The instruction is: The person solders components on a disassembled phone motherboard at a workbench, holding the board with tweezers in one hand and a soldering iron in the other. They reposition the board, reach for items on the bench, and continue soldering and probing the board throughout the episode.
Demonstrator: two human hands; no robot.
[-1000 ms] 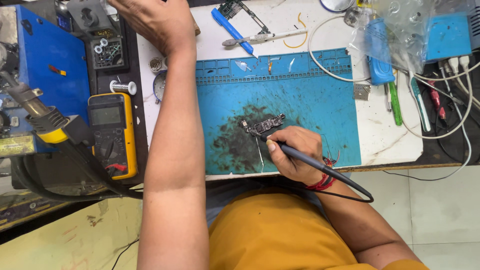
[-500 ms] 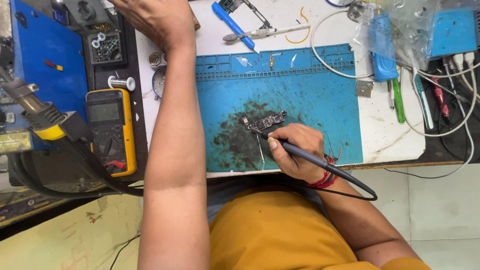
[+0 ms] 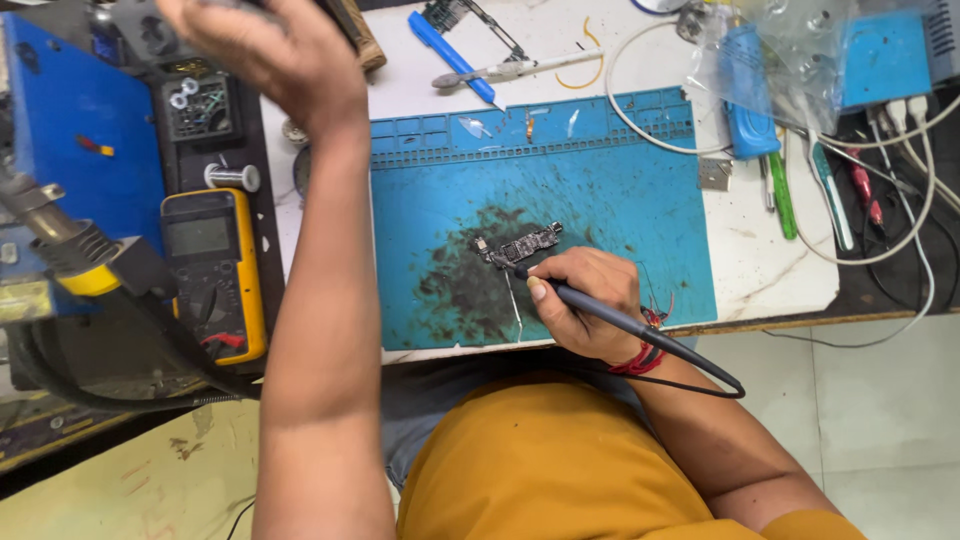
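White, lightly marbled worktop [image 3: 760, 270] fills the head view, with a large blue silicone repair mat [image 3: 620, 200], smeared dark in its middle, laid across it. On that dark patch lies a small black elongated circuit board [image 3: 520, 245], its long axis running slantwise from lower left to upper right. The right hand [image 3: 585, 300] rests on the mat just below and to the right of the board, fingers closed in a pen grip around a slim dark soldering iron [image 3: 600, 310], whose tip touches the near edge of the board while its cable trails back over a wrist wrapped in red thread [image 3: 640, 355]. The left hand [image 3: 270, 60] is raised well apart from the board, up over the top left corner of the bench above a small tray of loose parts [image 3: 200, 105]; its fingers curl downward, and whether they grip anything cannot be told. The right hand is thus by far the nearer to the board, which lies up and to the left of it. To the left stand a yellow-cased multimeter [image 3: 215, 270] and a blue station box [image 3: 80, 150]; at the far edge lie a blue-handled tool [image 3: 450, 55] and metal tweezers [image 3: 510, 70], with white cables [image 3: 900, 240] on the right.
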